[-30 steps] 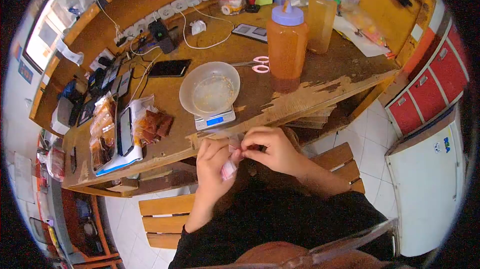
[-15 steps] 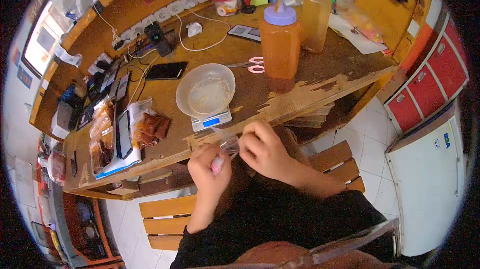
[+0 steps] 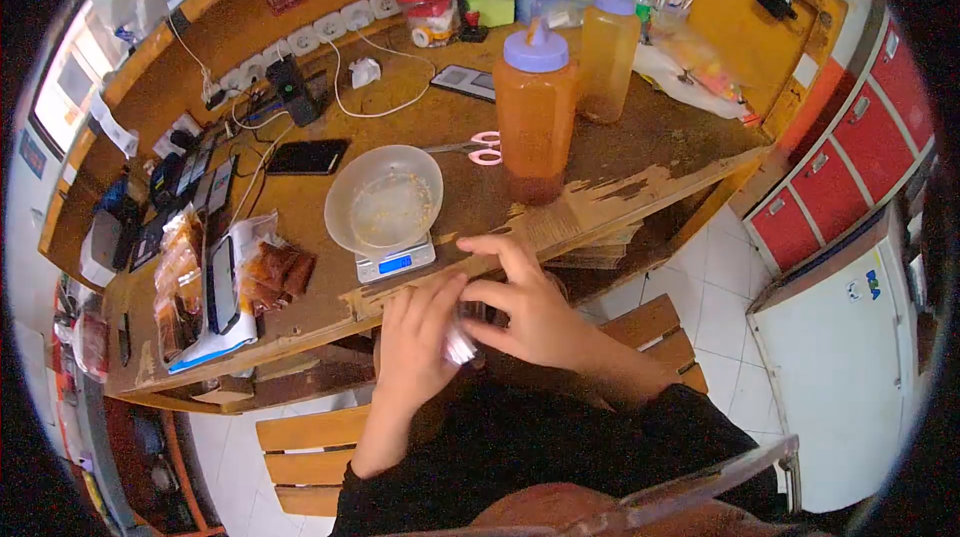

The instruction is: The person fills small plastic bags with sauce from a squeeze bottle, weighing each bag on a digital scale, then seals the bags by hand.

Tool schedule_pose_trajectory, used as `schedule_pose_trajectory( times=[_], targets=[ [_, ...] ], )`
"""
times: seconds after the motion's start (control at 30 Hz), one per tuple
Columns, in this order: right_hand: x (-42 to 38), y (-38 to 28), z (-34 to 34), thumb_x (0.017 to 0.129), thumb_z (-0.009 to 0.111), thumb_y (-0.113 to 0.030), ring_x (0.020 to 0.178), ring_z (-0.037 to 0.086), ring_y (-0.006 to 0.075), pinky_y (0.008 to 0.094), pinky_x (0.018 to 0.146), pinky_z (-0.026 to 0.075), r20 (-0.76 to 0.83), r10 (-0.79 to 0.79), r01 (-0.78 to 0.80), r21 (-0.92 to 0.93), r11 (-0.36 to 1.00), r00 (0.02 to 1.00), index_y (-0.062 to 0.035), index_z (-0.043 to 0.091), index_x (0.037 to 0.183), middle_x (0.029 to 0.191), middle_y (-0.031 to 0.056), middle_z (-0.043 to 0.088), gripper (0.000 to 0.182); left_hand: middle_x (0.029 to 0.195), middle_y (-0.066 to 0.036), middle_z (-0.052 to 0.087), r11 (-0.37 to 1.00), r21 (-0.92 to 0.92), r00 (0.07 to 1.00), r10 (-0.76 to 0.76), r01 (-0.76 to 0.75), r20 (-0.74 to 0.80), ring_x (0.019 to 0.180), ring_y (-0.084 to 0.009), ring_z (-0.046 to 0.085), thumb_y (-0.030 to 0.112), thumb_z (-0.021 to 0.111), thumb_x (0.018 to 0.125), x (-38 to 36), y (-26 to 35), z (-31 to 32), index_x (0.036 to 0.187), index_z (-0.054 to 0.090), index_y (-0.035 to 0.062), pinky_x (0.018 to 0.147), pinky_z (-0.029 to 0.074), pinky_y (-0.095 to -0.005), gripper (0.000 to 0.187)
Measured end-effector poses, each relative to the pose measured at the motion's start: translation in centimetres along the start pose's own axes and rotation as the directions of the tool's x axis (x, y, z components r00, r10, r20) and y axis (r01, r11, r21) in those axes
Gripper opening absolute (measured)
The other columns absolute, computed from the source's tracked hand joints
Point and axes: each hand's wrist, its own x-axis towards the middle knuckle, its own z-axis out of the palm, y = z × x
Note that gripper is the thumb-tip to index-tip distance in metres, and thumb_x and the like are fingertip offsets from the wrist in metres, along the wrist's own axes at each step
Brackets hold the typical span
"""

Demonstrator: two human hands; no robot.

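My left hand point(image 3: 415, 337) is closed round a small clear plastic piece point(image 3: 460, 345) with white and pinkish parts, just in front of the table edge. What exactly it is cannot be made out. Close on its right is my right hand point(image 3: 525, 307), fingers apart, the thumb side near or touching the plastic. Beyond both hands a digital scale point(image 3: 397, 264) with a lit blue display carries a translucent bowl point(image 3: 385, 199) with orange-brown specks inside. An orange squeeze bottle point(image 3: 535, 122) with a purple cap stands to the right of the bowl, beside pink-handled scissors point(image 3: 486, 148).
On the left lie plastic bags of brown-red sauce point(image 3: 275, 272) and a dark phone point(image 3: 307, 157). A second, yellowish bottle point(image 3: 608, 62) stands behind the orange one. Sockets and cables line the back. Wooden slats point(image 3: 640, 332) sit below the table; a white fridge point(image 3: 835, 377) is at right.
My right hand's fingers have spread from a curled grip. My left hand has turned, its fingers now more extended over the plastic. The whole view has shifted slightly, moving table objects left and down.
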Motion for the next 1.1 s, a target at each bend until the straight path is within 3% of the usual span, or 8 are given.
schedule_pose_trajectory(
  times=[0.07, 0.13, 0.27, 0.4, 0.53, 0.67, 0.8, 1.1],
  targets=[
    [0.8, 1.7, -0.5, 0.069, 0.073, -0.008, 0.099, 0.051, 0.0272, 0.0354, 0.085, 0.040, -0.256, -0.103, 0.093, -0.052, 0.994, 0.961, -0.0059, 0.062, 0.080, 0.110, 0.0138, 0.051, 0.017, 0.113, -0.015, 0.055, 0.994, -0.111, 0.993, 0.001, -0.014, -0.118, 0.099, -0.0318, 0.055, 0.011, 0.078, 0.061, 0.0, -1.0, 0.5, 0.121, 0.047, 0.0035, 0.085, 0.043, -0.0377, 0.068],
    [3.5, 5.2, -1.8, 0.066, 0.075, -0.007, 0.098, 0.051, 0.0243, 0.0337, 0.082, 0.041, -0.701, -0.155, -0.017, -0.232, 0.973, 0.696, -0.0037, 0.056, 0.100, 0.110, 0.0136, 0.051, 0.040, 0.115, -0.014, 0.055, 0.974, -0.225, 0.972, -0.020, -0.035, -0.235, 0.098, -0.0297, 0.056, 0.014, 0.080, 0.060, -0.1, -1.9, 1.1, 0.121, 0.048, 0.0035, 0.083, 0.044, -0.0375, 0.070],
    [8.2, 12.2, -3.1, 0.056, 0.086, -0.029, 0.107, 0.049, 0.0281, 0.0389, 0.090, 0.041, -0.757, 0.130, -0.051, 0.127, 0.991, 0.640, 0.0018, 0.049, 0.111, 0.109, 0.0145, 0.054, 0.073, 0.110, -0.009, 0.056, 0.702, -0.706, 0.945, -0.285, 0.090, -0.163, 0.103, -0.0178, 0.053, 0.010, 0.080, 0.063, 0.4, -2.8, 1.0, 0.123, 0.046, 0.0032, 0.088, 0.041, -0.0302, 0.069],
    [8.6, 11.4, -3.3, 0.052, 0.088, -0.036, 0.108, 0.051, 0.0292, 0.0410, 0.089, 0.043, -0.501, 0.263, -0.156, 0.247, 0.957, 0.824, 0.0023, 0.049, 0.114, 0.114, 0.0170, 0.052, 0.083, 0.109, -0.007, 0.056, 0.403, -0.902, 0.936, -0.353, 0.155, 0.003, 0.103, -0.0158, 0.051, 0.009, 0.079, 0.064, 1.7, -3.3, 0.2, 0.127, 0.040, 0.0046, 0.086, 0.040, -0.0286, 0.074],
    [8.7, 5.9, -5.4, 0.051, 0.085, -0.032, 0.103, 0.053, 0.0313, 0.0416, 0.088, 0.043, -0.278, -0.342, 0.222, -0.384, 0.896, 0.898, -0.0003, 0.051, 0.115, 0.110, 0.0152, 0.054, 0.079, 0.106, -0.006, 0.055, 0.357, -0.926, 0.976, -0.212, 0.122, 0.046, 0.101, -0.0157, 0.051, 0.012, 0.079, 0.065, 2.1, -3.9, -1.4, 0.129, 0.035, 0.0050, 0.087, 0.039, -0.0292, 0.078],
    [9.6, 3.7, -7.8, 0.052, 0.076, -0.026, 0.105, 0.051, 0.0291, 0.0420, 0.092, 0.041, 0.100, -0.625, 0.539, -0.621, 0.569, 0.775, -0.0059, 0.053, 0.115, 0.113, 0.0105, 0.053, 0.070, 0.103, -0.008, 0.055, 0.209, -0.972, 0.988, -0.127, 0.108, 0.082, 0.101, -0.0169, 0.050, 0.014, 0.079, 0.067, 1.9, -4.1, -2.3, 0.131, 0.030, 0.0042, 0.089, 0.039, -0.0306, 0.082],
    [11.6, 0.7, -10.1, 0.076, 0.057, -0.016, 0.105, 0.055, 0.0264, 0.0426, 0.093, 0.043, 0.412, -0.714, 0.728, -0.656, 0.198, 0.566, -0.0040, 0.055, 0.112, 0.111, 0.0101, 0.056, 0.038, 0.102, -0.008, 0.055, 0.068, -0.983, 0.972, -0.179, 0.169, 0.155, 0.099, -0.0189, 0.053, 0.015, 0.078, 0.068, 2.0, -3.6, -3.5, 0.131, 0.029, 0.0035, 0.088, 0.041, -0.0331, 0.081],
    [13.5, -3.4, -10.9, 0.074, 0.055, -0.014, 0.104, 0.056, 0.0210, 0.0373, 0.092, 0.045, 0.562, -0.696, 0.804, -0.593, 0.036, 0.446, -0.0065, 0.060, 0.102, 0.107, 0.0060, 0.060, 0.029, 0.110, -0.012, 0.057, -0.030, -0.978, 0.956, -0.206, 0.205, 0.206, 0.103, -0.0218, 0.055, 0.023, 0.081, 0.060, 2.1, -4.6, -3.7, 0.131, 0.030, 0.0022, 0.090, 0.041, -0.0339, 0.090]
  ],
)
